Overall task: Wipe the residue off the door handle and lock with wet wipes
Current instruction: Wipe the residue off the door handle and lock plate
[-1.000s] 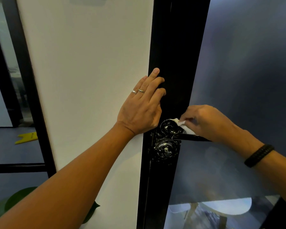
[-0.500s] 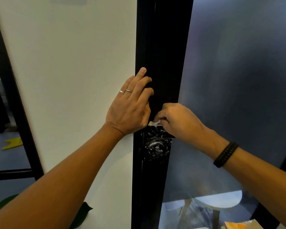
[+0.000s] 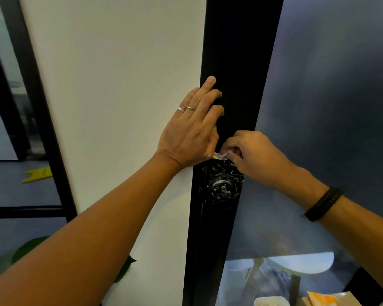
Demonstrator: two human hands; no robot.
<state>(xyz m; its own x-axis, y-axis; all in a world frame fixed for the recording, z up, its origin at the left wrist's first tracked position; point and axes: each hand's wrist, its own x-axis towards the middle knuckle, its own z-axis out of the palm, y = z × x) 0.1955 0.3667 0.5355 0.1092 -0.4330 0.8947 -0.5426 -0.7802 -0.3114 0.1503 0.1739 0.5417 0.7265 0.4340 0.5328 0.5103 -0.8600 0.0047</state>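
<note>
Pinching a wet wipe point(image 3: 220, 155), the right hand point(image 3: 250, 152) sits just above the smeared lock point(image 3: 223, 187) on the black door frame point(image 3: 234, 62); residue lies directly below. Above the lock, the left hand point(image 3: 192, 131) presses flat, fingers straight.

Glossy black lock point(image 3: 223, 188) — frosted glass point(image 3: 332, 107)

Dim, soft light; blurred, warped edges

Two bare hands point(image 3: 189, 133) point(image 3: 255, 154), two thin silver finger rings point(image 3: 186, 108), one black braided wristband point(image 3: 323, 204), one crumpled white wet wipe point(image 3: 220, 155), one smeared black round lock point(image 3: 222, 187).
</note>
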